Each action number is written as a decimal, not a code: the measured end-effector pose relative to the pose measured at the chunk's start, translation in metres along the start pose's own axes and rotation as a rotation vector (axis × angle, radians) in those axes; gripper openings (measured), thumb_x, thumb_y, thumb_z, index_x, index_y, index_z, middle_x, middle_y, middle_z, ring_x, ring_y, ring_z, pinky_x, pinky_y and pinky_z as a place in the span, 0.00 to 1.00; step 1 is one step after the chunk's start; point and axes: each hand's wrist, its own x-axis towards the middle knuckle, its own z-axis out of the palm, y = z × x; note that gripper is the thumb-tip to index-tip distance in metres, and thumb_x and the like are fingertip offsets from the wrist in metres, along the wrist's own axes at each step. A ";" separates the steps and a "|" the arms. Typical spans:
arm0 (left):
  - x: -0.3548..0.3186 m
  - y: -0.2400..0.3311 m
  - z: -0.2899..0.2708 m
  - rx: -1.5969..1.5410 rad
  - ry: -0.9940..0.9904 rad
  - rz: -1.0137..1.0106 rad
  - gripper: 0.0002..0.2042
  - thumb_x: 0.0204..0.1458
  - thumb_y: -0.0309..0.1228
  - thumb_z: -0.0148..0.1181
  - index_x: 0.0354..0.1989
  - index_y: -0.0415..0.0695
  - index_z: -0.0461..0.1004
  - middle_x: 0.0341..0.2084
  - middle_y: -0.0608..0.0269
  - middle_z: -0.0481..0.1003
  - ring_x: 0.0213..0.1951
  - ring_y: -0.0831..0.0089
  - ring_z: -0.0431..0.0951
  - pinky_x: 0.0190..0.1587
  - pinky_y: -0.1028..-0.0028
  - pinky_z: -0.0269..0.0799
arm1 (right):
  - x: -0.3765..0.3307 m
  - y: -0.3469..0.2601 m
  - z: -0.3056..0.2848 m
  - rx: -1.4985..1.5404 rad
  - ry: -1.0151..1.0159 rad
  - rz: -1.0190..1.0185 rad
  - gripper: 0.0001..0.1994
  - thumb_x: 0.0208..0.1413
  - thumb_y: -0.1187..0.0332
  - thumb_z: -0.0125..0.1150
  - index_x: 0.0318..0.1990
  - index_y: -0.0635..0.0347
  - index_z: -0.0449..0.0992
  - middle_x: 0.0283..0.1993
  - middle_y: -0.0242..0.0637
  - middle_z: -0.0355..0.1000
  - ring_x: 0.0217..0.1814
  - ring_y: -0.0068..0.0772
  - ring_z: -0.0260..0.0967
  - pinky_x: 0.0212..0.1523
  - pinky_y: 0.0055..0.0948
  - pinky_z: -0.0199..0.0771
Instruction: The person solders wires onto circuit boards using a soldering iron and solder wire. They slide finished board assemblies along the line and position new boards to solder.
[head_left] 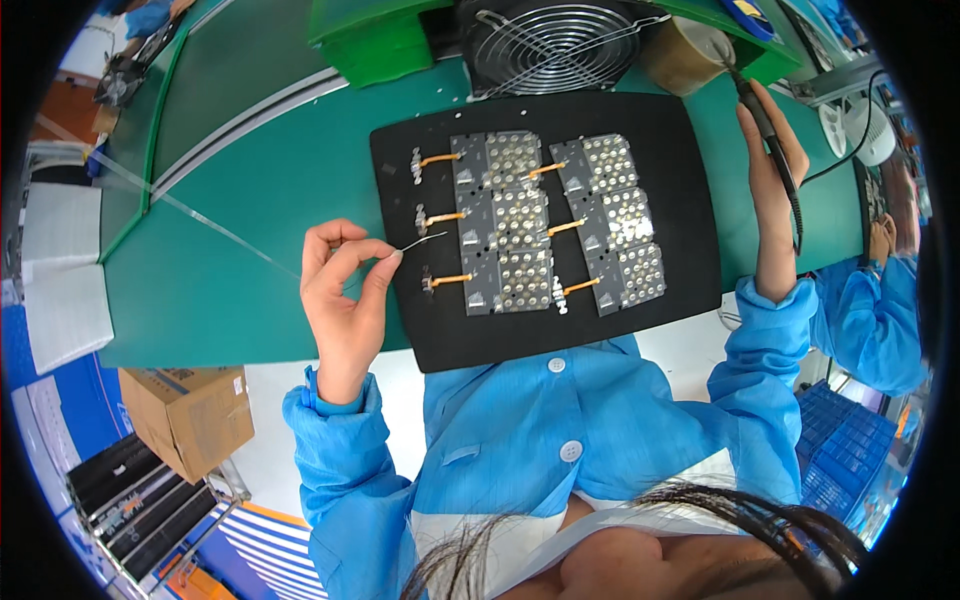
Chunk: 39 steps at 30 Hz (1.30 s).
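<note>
Pinching solder wire, left hand; soldering iron, right hand.
Found orange leads on six LED boards; couldn't judge completion.

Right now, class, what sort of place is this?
Probably an electronics assembly workshop: circuit boards lie in rows, the right hand holds what looks like a soldering iron, the left hand a thin wire.

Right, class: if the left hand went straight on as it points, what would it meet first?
Likely the left column's middle circuit board, reached first by the thin wire in the left hand; height above the black mat is unclear.
</note>
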 end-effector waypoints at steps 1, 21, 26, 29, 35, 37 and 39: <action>-0.004 0.003 -0.003 0.014 0.008 -0.012 0.05 0.45 0.16 0.63 0.29 0.39 0.76 0.38 0.62 0.67 0.32 0.75 0.70 0.36 0.76 0.68 | 0.001 0.001 0.004 -0.031 -0.045 0.033 0.16 0.53 0.72 0.67 0.50 0.60 0.78 0.39 0.40 0.79 0.39 0.22 0.75 0.41 0.21 0.74; -0.033 0.027 0.004 0.244 -0.060 0.152 0.08 0.39 0.16 0.66 0.29 0.41 0.78 0.40 0.57 0.70 0.44 0.58 0.70 0.44 0.66 0.67 | -0.075 -0.137 0.035 0.714 -0.696 -0.261 0.15 0.45 0.72 0.69 0.42 0.69 0.78 0.23 0.41 0.74 0.21 0.33 0.73 0.21 0.26 0.70; -0.031 0.027 0.007 0.238 -0.063 0.155 0.08 0.39 0.17 0.66 0.29 0.41 0.78 0.41 0.57 0.70 0.44 0.57 0.70 0.45 0.65 0.67 | -0.074 -0.138 0.034 0.690 -0.714 -0.267 0.15 0.45 0.72 0.69 0.41 0.69 0.79 0.23 0.40 0.74 0.21 0.33 0.73 0.21 0.25 0.70; -0.029 0.026 0.012 0.218 -0.067 0.173 0.08 0.40 0.17 0.66 0.29 0.40 0.78 0.41 0.58 0.70 0.46 0.57 0.69 0.46 0.64 0.65 | -0.073 -0.137 0.034 0.688 -0.720 -0.280 0.15 0.46 0.72 0.69 0.41 0.69 0.79 0.23 0.40 0.74 0.21 0.32 0.73 0.21 0.25 0.70; -0.026 0.027 0.017 0.210 -0.085 0.191 0.07 0.40 0.16 0.65 0.29 0.39 0.77 0.41 0.57 0.70 0.44 0.57 0.69 0.45 0.65 0.66 | -0.071 -0.137 0.033 0.678 -0.735 -0.292 0.15 0.47 0.71 0.69 0.41 0.69 0.78 0.22 0.40 0.74 0.20 0.31 0.73 0.20 0.24 0.69; -0.025 0.026 0.018 0.202 -0.088 0.189 0.07 0.41 0.16 0.65 0.29 0.39 0.77 0.40 0.57 0.70 0.44 0.57 0.69 0.45 0.65 0.67 | -0.072 -0.137 0.033 0.676 -0.742 -0.298 0.15 0.47 0.70 0.68 0.41 0.69 0.78 0.23 0.40 0.74 0.20 0.31 0.73 0.20 0.23 0.69; -0.025 0.024 0.020 0.161 -0.101 0.195 0.07 0.42 0.15 0.64 0.29 0.38 0.76 0.40 0.57 0.70 0.41 0.61 0.71 0.41 0.68 0.68 | -0.072 -0.136 0.034 0.671 -0.747 -0.302 0.15 0.47 0.70 0.68 0.41 0.69 0.79 0.23 0.40 0.74 0.20 0.31 0.73 0.20 0.23 0.69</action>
